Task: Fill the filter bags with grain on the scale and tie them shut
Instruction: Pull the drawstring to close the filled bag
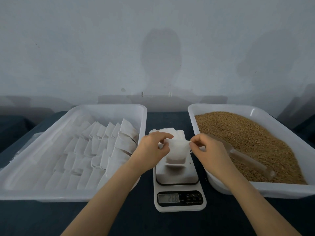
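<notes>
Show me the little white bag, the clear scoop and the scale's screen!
small white filter bag [176, 150]: head view, its cloth front.
clear plastic scoop [247, 159]: head view, its middle.
white scale's grey screen [168, 198]: head view, display centre.

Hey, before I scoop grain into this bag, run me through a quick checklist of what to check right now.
1. Grip: left hand and right hand pinch the filter bag at its top corners: ok.
2. Bag mouth open: it looks flat: cannot tell.
3. Position: bag is over the scale platform: ok.
4. Zeroing: the display shows blurred digits that seem to read 26.8: not ok.
5. Reach: the scoop lies on the grain beside the right hand: ok.
6. Supply: plenty of grain in the right tray: ok.
</notes>
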The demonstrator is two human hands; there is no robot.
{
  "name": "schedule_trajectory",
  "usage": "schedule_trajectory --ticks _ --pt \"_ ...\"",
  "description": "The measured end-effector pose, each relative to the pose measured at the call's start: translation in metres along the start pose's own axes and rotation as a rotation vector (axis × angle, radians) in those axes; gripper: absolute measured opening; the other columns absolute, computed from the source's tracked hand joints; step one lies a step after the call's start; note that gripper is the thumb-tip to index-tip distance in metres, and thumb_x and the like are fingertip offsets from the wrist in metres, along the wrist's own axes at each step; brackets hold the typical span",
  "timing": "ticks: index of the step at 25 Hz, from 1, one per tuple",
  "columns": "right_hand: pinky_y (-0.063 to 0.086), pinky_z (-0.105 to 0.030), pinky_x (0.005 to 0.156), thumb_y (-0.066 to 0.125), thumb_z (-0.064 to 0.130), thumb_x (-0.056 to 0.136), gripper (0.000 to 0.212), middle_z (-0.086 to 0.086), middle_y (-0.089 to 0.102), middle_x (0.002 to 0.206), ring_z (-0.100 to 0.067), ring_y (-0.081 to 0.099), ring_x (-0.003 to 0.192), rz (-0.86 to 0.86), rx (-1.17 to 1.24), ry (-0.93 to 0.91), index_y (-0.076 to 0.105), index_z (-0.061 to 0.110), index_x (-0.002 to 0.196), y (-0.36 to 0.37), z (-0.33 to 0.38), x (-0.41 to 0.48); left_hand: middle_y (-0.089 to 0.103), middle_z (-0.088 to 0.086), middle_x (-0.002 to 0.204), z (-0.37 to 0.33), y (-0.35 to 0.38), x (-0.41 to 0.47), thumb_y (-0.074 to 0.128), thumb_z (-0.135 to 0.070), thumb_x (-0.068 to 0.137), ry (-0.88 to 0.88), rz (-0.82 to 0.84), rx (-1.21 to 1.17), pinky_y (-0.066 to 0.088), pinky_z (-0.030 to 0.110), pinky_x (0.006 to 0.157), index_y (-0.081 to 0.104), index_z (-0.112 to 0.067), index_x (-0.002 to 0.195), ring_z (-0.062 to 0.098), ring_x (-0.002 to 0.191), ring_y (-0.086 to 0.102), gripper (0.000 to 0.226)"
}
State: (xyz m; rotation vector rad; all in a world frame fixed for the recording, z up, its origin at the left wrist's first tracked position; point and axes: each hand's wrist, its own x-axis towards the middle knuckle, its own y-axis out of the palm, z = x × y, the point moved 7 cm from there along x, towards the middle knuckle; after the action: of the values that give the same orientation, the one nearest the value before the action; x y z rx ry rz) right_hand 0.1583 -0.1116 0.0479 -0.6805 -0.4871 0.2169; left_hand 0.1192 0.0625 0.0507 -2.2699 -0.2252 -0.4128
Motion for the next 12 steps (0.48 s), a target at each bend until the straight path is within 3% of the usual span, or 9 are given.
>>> schedule_trajectory --ticks 4,8,10,12 --pt "0.037 0.003 0.064 0.061 0.019 0.089 0.016 0.017 0.063 0.076 0.012 0.056 0.082 0.034 0.025 -0.02 0.056 0.032 0.081 0.003 0.005 -0.001 0.057 -0.02 0.092 0.002 0.011 -0.001 0.067 -0.02 0.086 0.001 0.124 -0.048 0.045 0.007 0.071 0.066 -0.025 0.105 0.003 0.082 0.057 0.019" --pt "0.038 0.001 0.068 0.065 0.025 0.087 0.015 0.019 0.063 0.082 0.012 0.055 0.086 0.09 0.014 -0.047 0.058 0.038 0.092 0.007 0.005 -0.001 0.054 -0.014 0.07 0.009 0.019 0.003 0.071 -0.036 0.084 -0.09 0.177 0.013 0.035 0.011 0.054 0.052 -0.033 0.076 0.003 0.063 0.049 0.021" --pt "0.04 -0.004 0.07 0.069 0.031 0.082 0.02 0.02 0.062 0.086 0.01 0.054 0.087 0.159 -0.016 -0.074 0.062 0.039 0.099 0.013 0.006 -0.002 0.054 -0.013 0.068 0.009 0.019 0.004 0.068 -0.036 0.087 -0.089 0.179 0.034 0.033 0.011 0.051 0.048 -0.035 0.072 0.002 0.06 0.049 0.024" --pt "0.04 -0.011 0.067 0.07 0.031 0.081 0.01 0.013 0.062 0.083 0.002 0.055 0.081 0.155 -0.05 -0.097 0.068 0.028 0.09 0.015 0.006 0.002 0.055 -0.014 0.069 0.008 0.018 0.004 0.065 -0.035 0.089 -0.08 0.186 0.037 0.034 0.01 0.052 0.046 -0.035 0.073 0.0 0.062 0.052 0.025"
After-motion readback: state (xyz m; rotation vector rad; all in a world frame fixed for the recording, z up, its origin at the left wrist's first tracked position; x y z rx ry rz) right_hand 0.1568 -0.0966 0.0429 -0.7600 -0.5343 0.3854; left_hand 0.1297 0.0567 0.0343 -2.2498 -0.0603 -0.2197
